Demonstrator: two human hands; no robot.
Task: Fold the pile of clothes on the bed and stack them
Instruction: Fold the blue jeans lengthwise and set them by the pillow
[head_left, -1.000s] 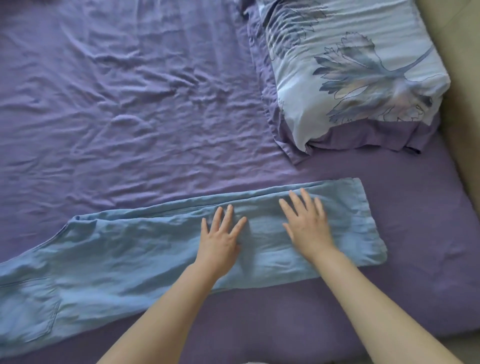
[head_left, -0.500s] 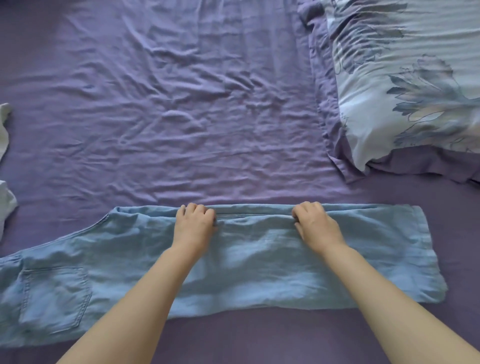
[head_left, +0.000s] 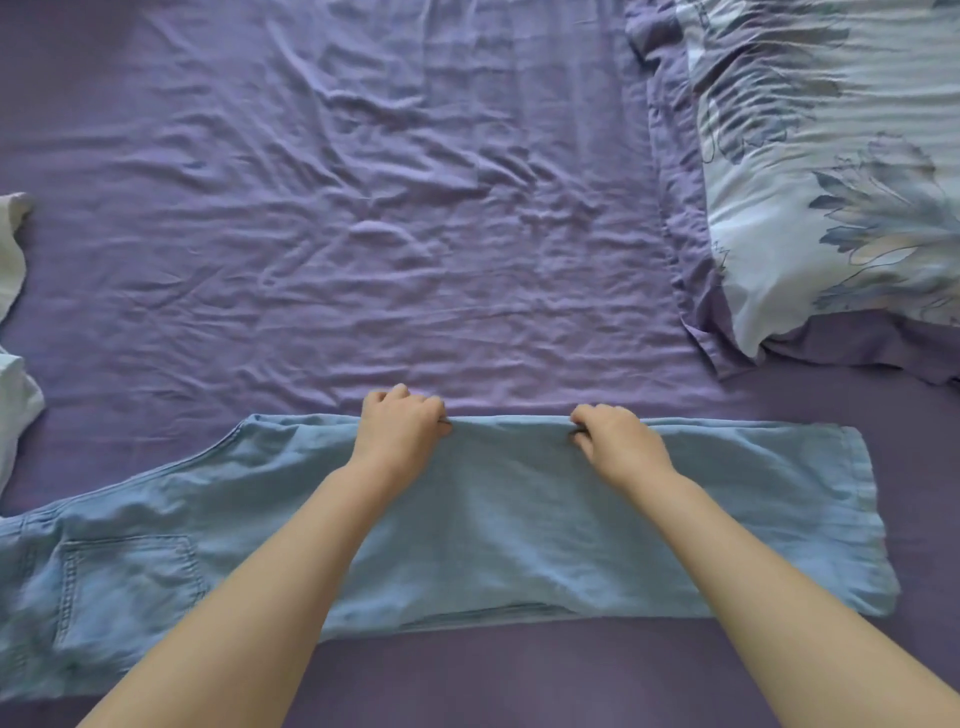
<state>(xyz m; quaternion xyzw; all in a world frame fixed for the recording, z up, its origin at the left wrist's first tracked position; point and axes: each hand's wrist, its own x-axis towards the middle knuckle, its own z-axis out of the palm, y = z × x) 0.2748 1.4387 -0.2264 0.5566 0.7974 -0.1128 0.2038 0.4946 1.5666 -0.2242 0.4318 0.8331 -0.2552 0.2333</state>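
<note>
Light blue jeans (head_left: 509, 540) lie flat across the near part of the purple bed sheet (head_left: 363, 234), folded lengthwise, with the waist and a back pocket at the left and the leg hems at the right. My left hand (head_left: 400, 428) grips the far edge of the jeans near the middle, fingers curled over it. My right hand (head_left: 618, 441) pinches the same far edge a little further right. Between the two hands the fabric edge is slightly raised.
A pillow (head_left: 841, 171) with a blue floral print lies at the far right on the sheet. A pale white garment (head_left: 13, 332) shows at the left edge. The wrinkled sheet stretches away beyond the jeans.
Both hands went from lying flat on the jeans to reaching the far edge and curling round it. The view has shifted left, bringing the white garment into sight.
</note>
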